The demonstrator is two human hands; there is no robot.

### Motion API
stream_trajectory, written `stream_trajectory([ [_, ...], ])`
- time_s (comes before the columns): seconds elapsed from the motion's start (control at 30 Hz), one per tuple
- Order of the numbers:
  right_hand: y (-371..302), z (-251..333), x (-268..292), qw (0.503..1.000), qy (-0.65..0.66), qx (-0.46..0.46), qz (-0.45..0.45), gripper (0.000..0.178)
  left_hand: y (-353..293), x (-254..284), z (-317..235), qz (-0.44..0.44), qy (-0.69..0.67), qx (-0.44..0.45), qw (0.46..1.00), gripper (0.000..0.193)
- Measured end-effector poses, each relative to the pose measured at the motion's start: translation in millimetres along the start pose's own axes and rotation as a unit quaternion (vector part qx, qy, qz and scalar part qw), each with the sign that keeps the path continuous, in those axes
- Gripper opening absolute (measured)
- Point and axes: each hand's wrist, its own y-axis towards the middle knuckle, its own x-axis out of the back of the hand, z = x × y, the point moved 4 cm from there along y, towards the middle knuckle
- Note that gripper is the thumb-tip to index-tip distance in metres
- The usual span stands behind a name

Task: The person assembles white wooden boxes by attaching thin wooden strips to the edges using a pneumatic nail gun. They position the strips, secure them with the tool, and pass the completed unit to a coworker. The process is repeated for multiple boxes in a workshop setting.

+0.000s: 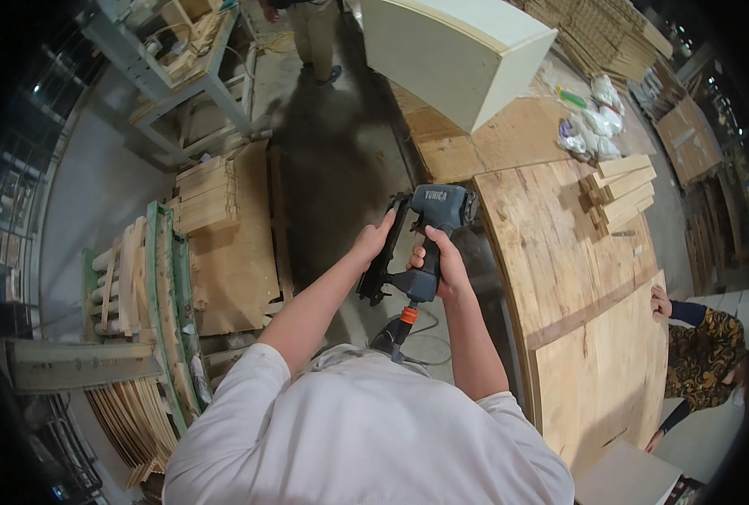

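In front of my body I hold a dark grey pneumatic nail gun [444,204] with a black magazine along its left side. My right hand [448,263] is wrapped round its handle, thumb up near the body of the tool. My left hand [373,241] is at the magazine, fingers against its outer side; part of those fingers is hidden behind it. An orange hose fitting [409,316] sits below the handle, with an air hose [429,330] trailing from it. To the right of the tool stands a worktable topped with wood panels [522,244].
Wood blocks [625,195] and plastic bags [597,126] lie on the table, beside a large pale box-shaped piece [442,55]. A co-worker [704,353] touches the panel's right edge. Another person [314,38] stands ahead. Left are stacked boards [206,198] and a green-edged roller frame [164,295].
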Motion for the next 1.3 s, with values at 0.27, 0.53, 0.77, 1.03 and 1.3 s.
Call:
stream_trajectory([
  [0.27, -12, 34, 78, 0.985, 0.15, 0.073, -0.036, 0.032, -16, 3, -5, 0.206, -0.095, 0.06, 0.972, 0.078],
  [0.53, -30, 49, 104, 0.935, 0.318, 0.153, -0.022, 0.032, -13, -29, -25, 0.15, -0.231, -0.048, 0.96, 0.061],
  [0.77, -57, 92, 170, 0.929, 0.286, 0.229, -0.047, 0.041, 49, 67, 55, -0.003, -0.185, 0.059, 0.981, 0.044],
  [1.03, -59, 143, 247, 0.897, 0.156, 0.346, -0.226, 0.04, 33, 94, 175, 0.066, -0.024, 0.137, 0.988, 0.029],
  [1.3, -107, 180, 286, 0.719, -0.178, 0.347, -0.575, 0.031, 67, 110, 231, 0.094, 0.044, 0.114, 0.988, 0.023],
])
